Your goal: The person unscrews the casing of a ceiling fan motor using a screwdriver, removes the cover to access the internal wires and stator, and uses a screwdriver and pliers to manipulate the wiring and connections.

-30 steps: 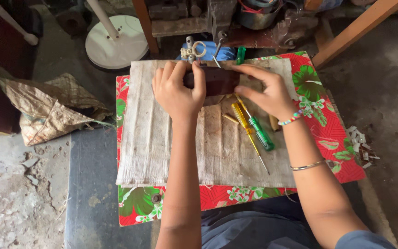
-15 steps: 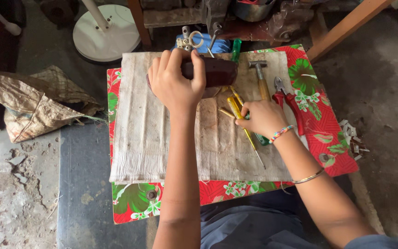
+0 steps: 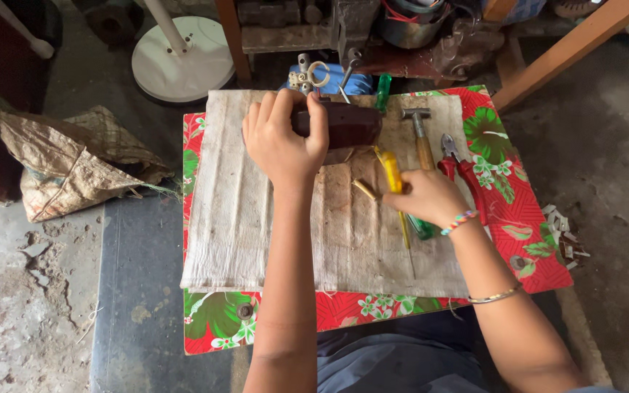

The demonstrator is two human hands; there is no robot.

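Observation:
My left hand [image 3: 282,142] grips a dark maroon block-like object [image 3: 347,124] at the far side of a pale cloth [image 3: 234,218]. My right hand [image 3: 431,196] is closed around a yellow-handled screwdriver [image 3: 391,171], whose thin shaft [image 3: 408,244] points toward me. A green-handled screwdriver [image 3: 424,229] lies partly under that hand. A small brass-coloured piece [image 3: 365,191] lies just left of the yellow handle.
A hammer [image 3: 420,135] and red-handled pliers [image 3: 464,171] lie on the right of the cloth. The red floral table cover [image 3: 518,225] shows around it. A white round fan base [image 3: 180,62], a crumpled sack [image 3: 74,164] and a wooden beam [image 3: 569,44] surround the table.
My right hand left the maroon object, moved right and toward me, and closed on the yellow screwdriver. My left hand stayed on the maroon object.

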